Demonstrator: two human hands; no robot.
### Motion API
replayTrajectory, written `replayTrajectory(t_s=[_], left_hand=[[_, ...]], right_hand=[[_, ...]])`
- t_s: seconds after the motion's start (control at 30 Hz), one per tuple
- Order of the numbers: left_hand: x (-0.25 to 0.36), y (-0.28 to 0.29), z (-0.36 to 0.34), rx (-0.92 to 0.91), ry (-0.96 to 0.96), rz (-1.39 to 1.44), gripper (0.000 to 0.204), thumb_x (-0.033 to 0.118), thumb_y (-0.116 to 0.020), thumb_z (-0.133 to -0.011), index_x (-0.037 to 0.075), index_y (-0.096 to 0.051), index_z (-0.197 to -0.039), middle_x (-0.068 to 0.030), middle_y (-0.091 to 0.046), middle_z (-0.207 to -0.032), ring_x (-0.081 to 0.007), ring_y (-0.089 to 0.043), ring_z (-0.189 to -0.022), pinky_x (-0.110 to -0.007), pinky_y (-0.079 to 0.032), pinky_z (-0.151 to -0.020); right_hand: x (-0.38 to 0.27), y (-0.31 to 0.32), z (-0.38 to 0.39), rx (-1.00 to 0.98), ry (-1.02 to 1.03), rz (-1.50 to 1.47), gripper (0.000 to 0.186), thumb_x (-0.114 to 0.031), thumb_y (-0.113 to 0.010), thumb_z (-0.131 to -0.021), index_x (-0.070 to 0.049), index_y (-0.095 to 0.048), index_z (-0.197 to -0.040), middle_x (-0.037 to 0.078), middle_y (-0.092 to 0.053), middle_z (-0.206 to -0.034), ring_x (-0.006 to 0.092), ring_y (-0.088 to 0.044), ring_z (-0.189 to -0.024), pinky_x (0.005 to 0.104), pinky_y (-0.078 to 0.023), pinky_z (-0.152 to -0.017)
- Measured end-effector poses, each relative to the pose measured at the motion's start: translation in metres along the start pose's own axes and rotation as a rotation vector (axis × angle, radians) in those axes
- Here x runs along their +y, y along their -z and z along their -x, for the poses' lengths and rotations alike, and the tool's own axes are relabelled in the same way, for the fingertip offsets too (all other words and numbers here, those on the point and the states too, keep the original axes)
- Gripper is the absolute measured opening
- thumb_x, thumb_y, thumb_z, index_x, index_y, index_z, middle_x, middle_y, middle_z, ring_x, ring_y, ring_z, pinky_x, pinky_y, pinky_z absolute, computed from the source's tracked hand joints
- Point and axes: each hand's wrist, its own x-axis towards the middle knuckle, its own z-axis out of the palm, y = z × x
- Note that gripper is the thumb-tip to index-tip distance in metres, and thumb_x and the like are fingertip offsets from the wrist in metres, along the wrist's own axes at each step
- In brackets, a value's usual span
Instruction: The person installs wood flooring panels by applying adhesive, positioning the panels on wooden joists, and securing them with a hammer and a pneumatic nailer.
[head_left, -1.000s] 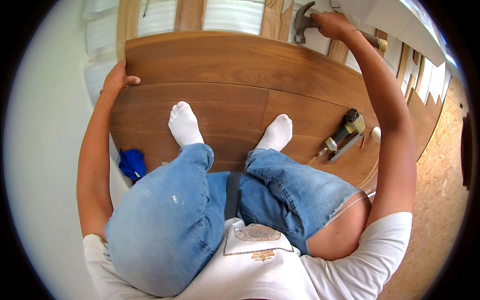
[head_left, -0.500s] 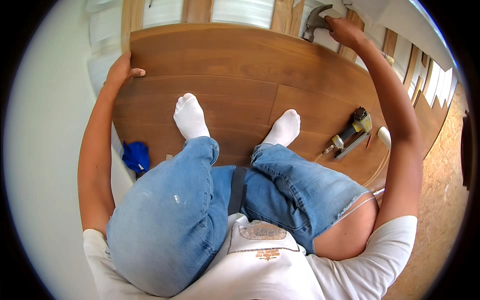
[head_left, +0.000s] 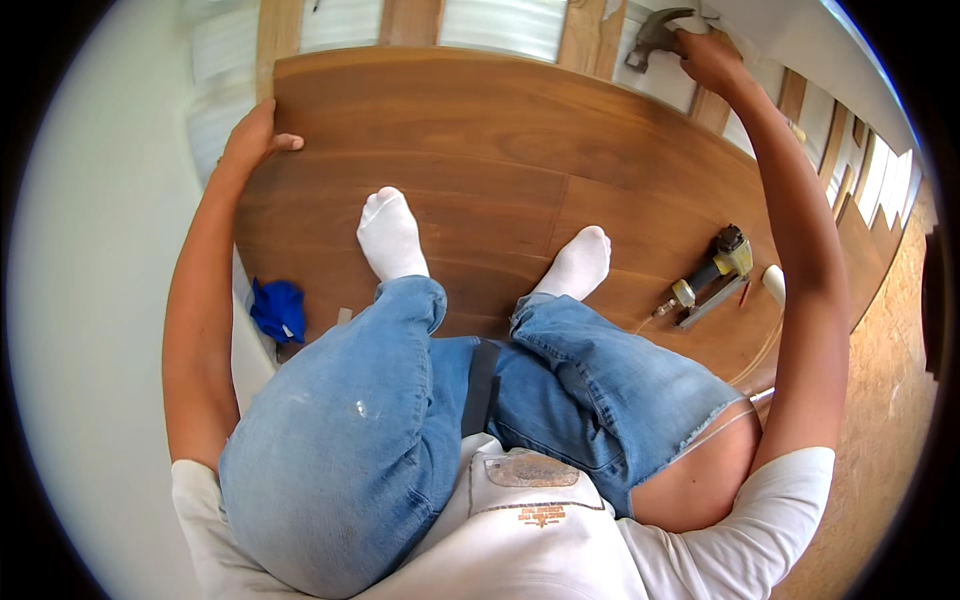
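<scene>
Up against my left hand (head_left: pixel 254 140), thumb spread wide, is the end of a long, woodgrain brown plank (head_left: pixel 480 105); my right hand (head_left: pixel 712 62) is wrapped round a curved-claw metal hammer (head_left: pixel 656 38).

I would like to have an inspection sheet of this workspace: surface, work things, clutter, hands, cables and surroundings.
Surface: brown planks; pale wooden battens beyond their far edge.
Work things: hammer, held; yellow-and-black nail gun, lying on the planks.
Clutter: crumpled blue item near the left wall; white rounded object beside the nail gun.
Hands: left hand touches the planks' left end; right hand grips the hammer near its head.
Cables: thin pale hose near the nail gun.
Surroundings: chipboard-like surface at right.
</scene>
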Motion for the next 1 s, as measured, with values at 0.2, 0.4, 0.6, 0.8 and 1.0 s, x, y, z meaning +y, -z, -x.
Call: replayTrajectory(t_s=[0.2,0.4,0.6,0.8,1.0], left_hand=[[-0.017,-0.005,-0.007,0.022,-0.122,-0.021,0.077,0.039,-0.093,-0.071,-0.004,-0.058,-0.124,-0.0265,-0.068,-0.12,-0.0436,-0.062,-0.116,-0.047,-0.05,-0.099],[0.017,0.026,-0.02,-0.146,0.106,-0.128,0.06,0.05,-0.077,-0.085,-0.001,-0.066,-0.115,-0.0238,-0.071,-0.115,-0.0419,-0.065,-0.112,-0.049,-0.051,-0.094],[0.103,0.046,-0.007,0.344,0.002,0.169,0.048,0.047,-0.053,-0.104,0.004,-0.072,-0.111,-0.0177,-0.073,-0.109,-0.0368,-0.067,-0.108,-0.045,-0.052,-0.093],[0.25,0.036,0.02,-0.137,-0.378,1.253,0.076,0.038,-0.076,-0.093,0.001,-0.043,-0.151,-0.0126,-0.067,-0.127,-0.0183,-0.06,-0.121,-0.033,-0.046,-0.104],[0.241,0.028,0.03,-0.018,-0.225,1.251,0.071,0.016,-0.075,-0.09,-0.002,-0.042,-0.15,-0.0093,-0.065,-0.094,-0.0138,-0.06,-0.059,-0.03,-0.049,-0.05]], right_hand=[[-0.001,-0.01,-0.008,-0.007,0.048,0.088,0.025,-0.005,-0.054,-0.091,-0.005,-0.061,-0.115,0.023,-0.07,-0.106,0.0431,-0.067,-0.103,0.0536,-0.053,-0.085],[0.006,-0.02,0.012,0.273,-0.122,-0.23,0.028,-0.011,-0.057,-0.092,-0.005,-0.063,-0.118,0.016,-0.066,-0.083,0.0306,-0.068,-0.082,0.0426,-0.053,-0.07],[-0.07,0.008,0.036,0.108,-0.079,-1.623,0.026,-0.019,-0.059,-0.098,-0.002,-0.063,-0.117,-0.001,-0.051,-0.075,0.01,-0.054,-0.068,0.0238,-0.046,-0.06],[-0.197,0.033,0.021,0.161,0.159,-1.862,0.045,-0.033,-0.049,-0.106,0.0,-0.059,-0.135,0.006,-0.069,-0.11,0.0188,-0.065,-0.1,0.034,-0.05,-0.099],[-0.258,0.031,0.027,0.078,0.529,-1.398,0.061,-0.045,-0.053,-0.107,0.002,-0.049,-0.145,0.017,-0.065,-0.126,0.0256,-0.061,-0.118,0.0404,-0.046,-0.106]])
